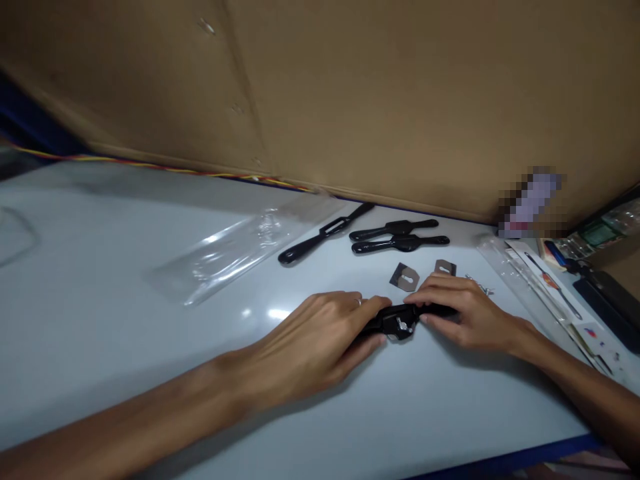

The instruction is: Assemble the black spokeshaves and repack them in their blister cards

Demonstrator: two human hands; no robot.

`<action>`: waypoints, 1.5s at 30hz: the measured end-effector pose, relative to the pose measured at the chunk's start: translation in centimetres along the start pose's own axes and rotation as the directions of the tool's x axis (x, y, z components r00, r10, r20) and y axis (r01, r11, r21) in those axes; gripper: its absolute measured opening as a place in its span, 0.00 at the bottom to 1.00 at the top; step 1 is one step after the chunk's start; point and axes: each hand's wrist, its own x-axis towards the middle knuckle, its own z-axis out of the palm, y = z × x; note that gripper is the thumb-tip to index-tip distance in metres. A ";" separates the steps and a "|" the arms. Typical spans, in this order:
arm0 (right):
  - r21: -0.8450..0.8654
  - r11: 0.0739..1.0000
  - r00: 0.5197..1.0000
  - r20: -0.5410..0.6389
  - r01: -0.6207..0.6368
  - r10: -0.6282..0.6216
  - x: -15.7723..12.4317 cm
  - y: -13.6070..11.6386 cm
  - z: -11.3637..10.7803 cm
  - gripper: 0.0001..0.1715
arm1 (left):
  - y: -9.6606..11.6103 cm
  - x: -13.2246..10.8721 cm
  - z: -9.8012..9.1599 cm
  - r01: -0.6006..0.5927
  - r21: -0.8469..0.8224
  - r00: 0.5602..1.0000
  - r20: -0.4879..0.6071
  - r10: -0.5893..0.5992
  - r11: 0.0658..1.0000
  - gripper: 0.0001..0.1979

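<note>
Between my hands lies a black spokeshave (399,320), low over the white tabletop, with a silver screw at its middle. My left hand (333,327) wraps its left handle, thumb and forefinger reaching the central part. The fingers of my right hand (465,313) close on the right handle. Just behind, a flat metal blade (406,277) with a keyhole slot lies on the table. Another blade (445,267) is partly hidden by my right hand. Small silver screws (480,285) lie beyond that hand.
Farther back lie an open-framed black spokeshave body (327,235) and two black handled pieces (395,230). A clear plastic sleeve (245,247) is to their left. Printed packaging (555,287) and a dark case (607,310) sit at right. A cardboard wall (350,100) bounds the back.
</note>
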 end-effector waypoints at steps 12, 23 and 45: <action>0.019 0.991 0.989 -0.065 0.131 -0.130 0.0 -0.7 0.2 0.14 | -0.1 0.2 -0.1 -0.028 0.025 0.999 -0.022 0.029 0.999 0.19; 0.028 0.992 0.990 -0.077 0.124 -0.122 0.2 -0.7 1.0 0.13 | 0.1 0.2 -0.2 -0.026 0.011 1.000 -0.001 0.026 1.000 0.18; -0.244 0.970 0.990 -0.139 -0.004 -0.031 0.0 -1.2 0.7 0.16 | -1.3 -0.2 0.3 -0.118 0.230 0.984 -0.106 0.145 0.966 0.19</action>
